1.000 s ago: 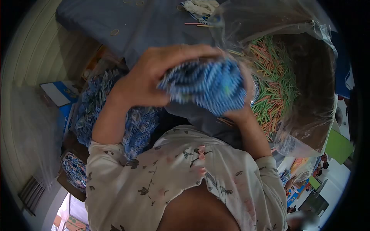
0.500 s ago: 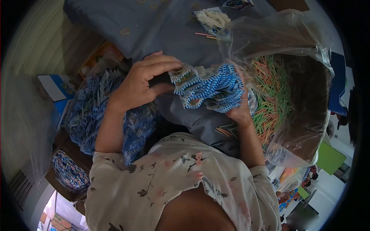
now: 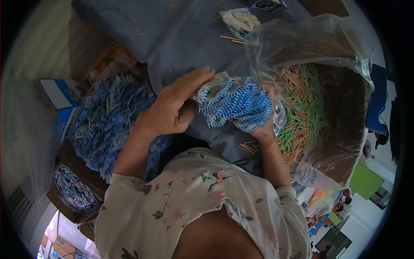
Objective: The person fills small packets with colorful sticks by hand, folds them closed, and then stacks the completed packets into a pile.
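Observation:
A thick stack of small blue-and-white sachets [image 3: 237, 101] is in front of my chest, its toothed edges fanned out. My right hand [image 3: 266, 123] is closed around the right end of this stack, with part of the fingers hidden behind it. At the left end, my left hand [image 3: 170, 103] has its fingers stretched along the upper corner of the sachets. Its thumb stands apart from the fingers, below them. Just right of my right hand lie many thin pink, green and orange sticks [image 3: 304, 112] in a box lined with clear plastic [image 3: 310, 39].
A large heap of similar blue sachets [image 3: 112, 121] lies at left, above a carton of wrapped pieces [image 3: 75, 190]. Rubber bands [image 3: 140, 31], an opened packet with pale contents [image 3: 239, 20] and loose sticks [image 3: 231, 39] lie on the grey cloth [image 3: 194, 39].
My left hand has moved right and slightly down against the stack, its fingers now along the upper corner. The stack stays in my right hand, its edges fanned more evenly.

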A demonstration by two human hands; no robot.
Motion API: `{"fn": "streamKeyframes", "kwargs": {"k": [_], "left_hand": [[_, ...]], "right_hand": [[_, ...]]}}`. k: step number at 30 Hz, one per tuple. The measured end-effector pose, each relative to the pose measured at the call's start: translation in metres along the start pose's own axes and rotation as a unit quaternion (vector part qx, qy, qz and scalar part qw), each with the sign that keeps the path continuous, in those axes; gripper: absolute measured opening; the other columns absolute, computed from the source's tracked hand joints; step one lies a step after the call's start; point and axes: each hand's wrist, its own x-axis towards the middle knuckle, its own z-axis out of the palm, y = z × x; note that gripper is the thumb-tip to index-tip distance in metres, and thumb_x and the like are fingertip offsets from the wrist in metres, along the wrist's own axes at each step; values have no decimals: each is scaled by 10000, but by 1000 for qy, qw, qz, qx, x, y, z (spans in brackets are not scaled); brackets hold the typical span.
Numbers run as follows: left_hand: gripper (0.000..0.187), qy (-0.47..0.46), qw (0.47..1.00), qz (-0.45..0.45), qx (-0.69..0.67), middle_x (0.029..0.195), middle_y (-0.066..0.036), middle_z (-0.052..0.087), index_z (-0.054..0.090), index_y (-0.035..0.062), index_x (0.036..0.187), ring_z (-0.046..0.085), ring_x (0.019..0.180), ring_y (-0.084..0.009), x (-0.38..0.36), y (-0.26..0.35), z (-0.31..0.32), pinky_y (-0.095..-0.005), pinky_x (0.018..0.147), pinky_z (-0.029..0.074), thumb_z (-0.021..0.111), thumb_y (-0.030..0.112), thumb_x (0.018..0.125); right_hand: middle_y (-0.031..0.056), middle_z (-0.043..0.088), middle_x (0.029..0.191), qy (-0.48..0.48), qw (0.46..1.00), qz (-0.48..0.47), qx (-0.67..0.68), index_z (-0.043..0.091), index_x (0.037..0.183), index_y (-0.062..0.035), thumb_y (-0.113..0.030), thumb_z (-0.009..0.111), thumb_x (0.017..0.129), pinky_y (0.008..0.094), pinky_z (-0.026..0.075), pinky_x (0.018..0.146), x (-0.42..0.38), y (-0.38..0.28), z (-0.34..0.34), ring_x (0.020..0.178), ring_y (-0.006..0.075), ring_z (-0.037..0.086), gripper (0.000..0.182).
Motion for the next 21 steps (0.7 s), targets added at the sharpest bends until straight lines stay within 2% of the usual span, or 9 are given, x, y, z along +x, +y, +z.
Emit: {"fn": "streamKeyframes", "kwargs": {"k": [3,5,8,11,13,15,17,18,21], "left_hand": [[797,-56,990,-35,121,1328,-186,568,416,43,1431,565,1221,-350,-4,16,1,-476,1076,409,626,-47,667],[760,0,987,-51,152,1353,-179,553,446,51,1407,532,1265,-344,-6,15,16,-515,1110,350,702,74,692],[730,64,989,-5,132,1314,-174,584,489,48,1367,565,1231,-340,-11,-7,34,-508,1095,374,749,168,696],[670,64,996,46,53,1247,-158,628,529,49,1322,603,1179,-339,8,12,24,-512,1085,390,751,134,696],[668,40,997,46,55,1223,-153,641,536,50,1315,613,1160,-342,20,16,13,-512,1083,395,759,110,688],[666,14,996,60,60,1199,-148,654,543,51,1307,624,1141,-344,24,6,10,-513,1082,400,767,85,680],[730,-53,997,2,50,1233,-146,638,514,53,1342,596,1181,-349,19,-19,13,-493,1095,395,779,62,661],[730,-52,997,-1,49,1233,-146,638,514,53,1342,596,1181,-349,18,-16,13,-493,1095,395,779,62,661],[805,-35,999,-27,30,1247,-153,627,484,49,1373,583,1191,-356,24,-8,11,-475,1094,401,801,70,634]], "right_hand": [[153,512,1330,27,998,-10,-48,441,1259,-63,-79,911,528,379,409,1049,1,-5,7,1235,246,514,869],[145,512,1327,52,995,-23,-81,447,1268,-55,-95,909,536,375,410,1045,5,-11,12,1209,238,526,867],[149,530,1303,48,996,46,-56,484,1252,-34,-154,891,591,369,417,1027,5,-16,10,1190,248,536,785],[187,573,1247,-13,968,-147,-204,535,1144,-26,-217,848,681,417,419,1014,12,-33,5,1160,324,561,590],[201,570,1261,-4,948,-127,-292,526,1134,-32,-212,839,708,442,409,1024,9,-27,-2,1147,343,571,559],[198,552,1300,-15,970,-117,-211,495,1205,-33,-219,844,714,436,392,1053,12,-17,2,1214,331,540,630],[196,508,1368,-8,993,12,-115,455,1267,-34,-201,865,689,420,369,1085,18,-4,3,1299,315,481,728],[191,434,1451,-27,990,27,-136,393,1361,-25,-188,893,650,407,338,1116,15,-5,2,1374,309,402,884],[189,375,1503,48,993,-19,-104,326,1434,-25,-178,904,637,400,329,1122,9,-16,12,1386,314,386,996]]}}
